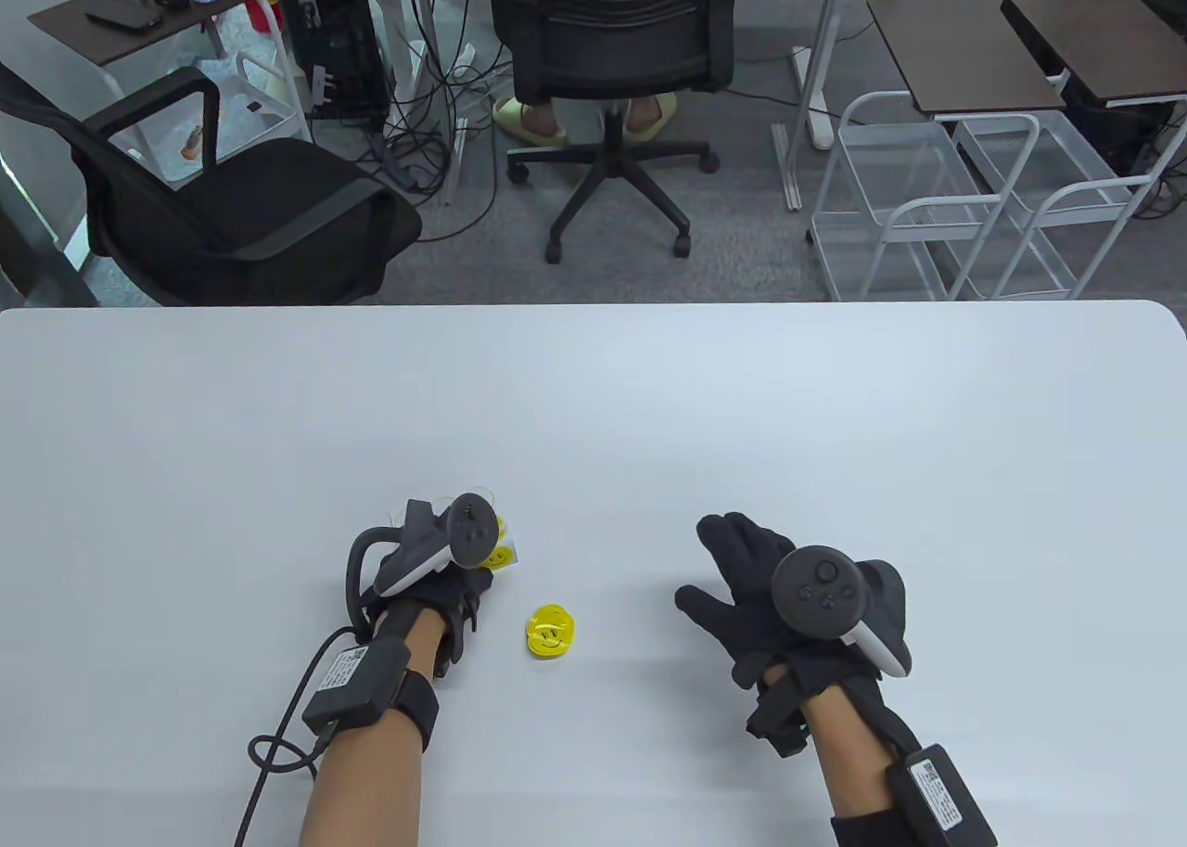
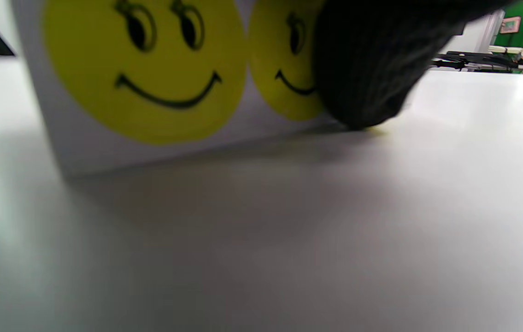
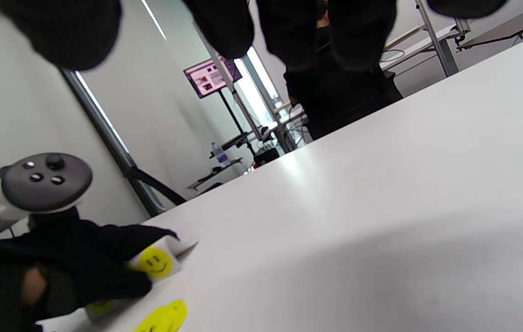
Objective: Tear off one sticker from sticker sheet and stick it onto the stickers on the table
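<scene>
Sticker sheet [image 1: 499,555]: on surface [image 1: 593,402], gripped by left hand [image 1: 436,578]. Stuck stickers [image 1: 550,631]: on surface between hands. Right hand [image 1: 788,596]: fingers [image 1: 733,536] spread, holding nothing.

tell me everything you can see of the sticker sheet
The sticker sheet is a small white backing, seemingly glossy paper, carrying round yellow smiley stickers with black faces. The left hand holds it, gloved fingers covering part of one smiley. Its lower edge sits at the table, left of the stuck stickers.
</scene>
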Motion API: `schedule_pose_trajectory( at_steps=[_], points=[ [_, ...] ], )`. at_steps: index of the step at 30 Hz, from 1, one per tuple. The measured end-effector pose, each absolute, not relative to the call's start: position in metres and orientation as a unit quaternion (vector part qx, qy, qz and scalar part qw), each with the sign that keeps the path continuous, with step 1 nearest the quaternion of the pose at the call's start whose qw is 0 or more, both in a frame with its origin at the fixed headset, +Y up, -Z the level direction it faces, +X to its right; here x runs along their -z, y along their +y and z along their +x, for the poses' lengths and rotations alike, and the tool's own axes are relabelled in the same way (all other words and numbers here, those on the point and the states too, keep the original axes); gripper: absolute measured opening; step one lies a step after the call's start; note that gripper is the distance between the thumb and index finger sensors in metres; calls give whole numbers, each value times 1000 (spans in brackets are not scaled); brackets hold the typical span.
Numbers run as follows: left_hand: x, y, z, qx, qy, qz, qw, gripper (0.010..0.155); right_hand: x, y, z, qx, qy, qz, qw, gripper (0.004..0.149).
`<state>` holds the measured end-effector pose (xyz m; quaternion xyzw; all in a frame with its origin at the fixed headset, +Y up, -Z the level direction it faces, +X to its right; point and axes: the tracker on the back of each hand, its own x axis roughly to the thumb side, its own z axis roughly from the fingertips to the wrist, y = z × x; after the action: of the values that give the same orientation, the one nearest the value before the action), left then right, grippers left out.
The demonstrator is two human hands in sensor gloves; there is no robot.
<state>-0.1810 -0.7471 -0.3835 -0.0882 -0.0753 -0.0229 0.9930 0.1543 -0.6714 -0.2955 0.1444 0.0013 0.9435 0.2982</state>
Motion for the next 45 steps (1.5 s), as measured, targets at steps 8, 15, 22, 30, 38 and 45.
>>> schedule_pose_trajectory(
  at_steps=[8,15,22,30,38,45],
  points=[
    [370,-740,-191,-15,-78,-38,996,58,297,-675,153,-943,12,144,301,79],
    [356,-690,-200,-84,-74,114,987,59,297,-676,152,-940,10,144,308,80],
    [333,-642,-200,-149,-101,217,959,60,297,-676,152,-938,4,137,320,78],
    [294,-619,-179,-151,-155,245,945,63,296,-680,146,-906,30,155,392,77],
    [261,-628,-141,-106,-225,277,928,63,290,-678,135,-834,29,159,528,75],
    [235,-638,-107,-36,-297,307,903,63,290,-684,137,-767,43,121,629,73]
  ],
)
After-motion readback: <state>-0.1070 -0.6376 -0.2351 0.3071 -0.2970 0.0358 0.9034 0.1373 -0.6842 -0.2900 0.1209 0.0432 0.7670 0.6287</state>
